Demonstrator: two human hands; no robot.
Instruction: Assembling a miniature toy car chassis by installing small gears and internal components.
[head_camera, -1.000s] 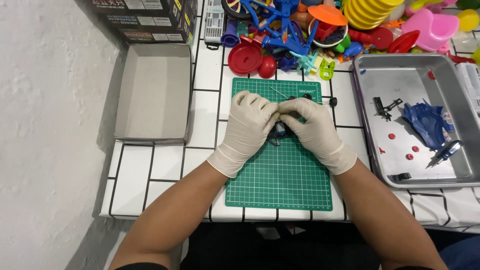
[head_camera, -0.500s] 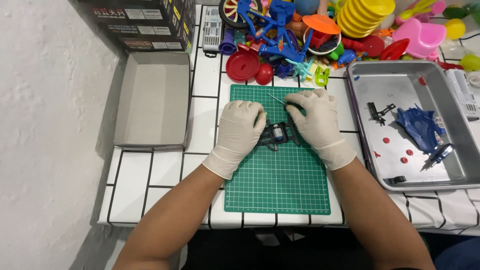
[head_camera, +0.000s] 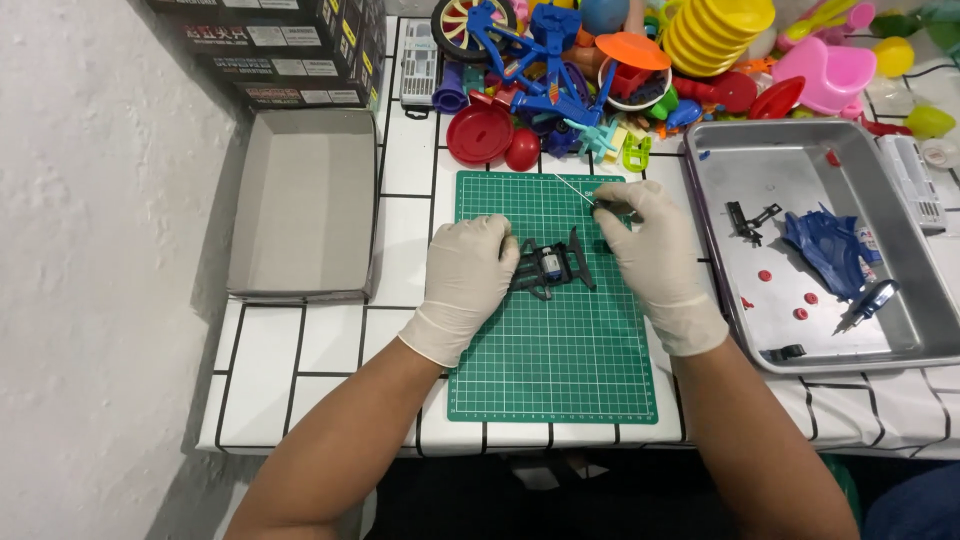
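White-tiled tabletop (head_camera: 330, 340) with dark grout, set against a pale wall on the left; green cutting mat (head_camera: 550, 350) laid square in the middle, likely to give small parts a soft, non-slip bed. On the mat, toward its far half, a small black toy chassis (head_camera: 548, 268) with a bluish motor block showing inside, lying flat between both gloved hands. Left hand (head_camera: 465, 285) pressed against the chassis's left side, fingers curled loosely onto it, seemingly to pin it steady. Right hand (head_camera: 650, 255) just right of the chassis, fingertips pinched closed on a thin metal tool (head_camera: 590, 198) (a fine probe or small screwdriver, too slim to tell which), its shaft slanting away toward the far left. Metal tray (head_camera: 900, 345) on the right, holding loose red caps (head_camera: 785, 295), a crumpled blue piece (head_camera: 825, 245), a small black part (head_camera: 745, 220) and a pen-like tool (head_camera: 865, 305), probably kept there so nothing rolls off. Empty grey cardboard box lid (head_camera: 305, 200) on the left. Heap of colourful plastic toys (head_camera: 600, 70) along the far edge, well apart from the hands.
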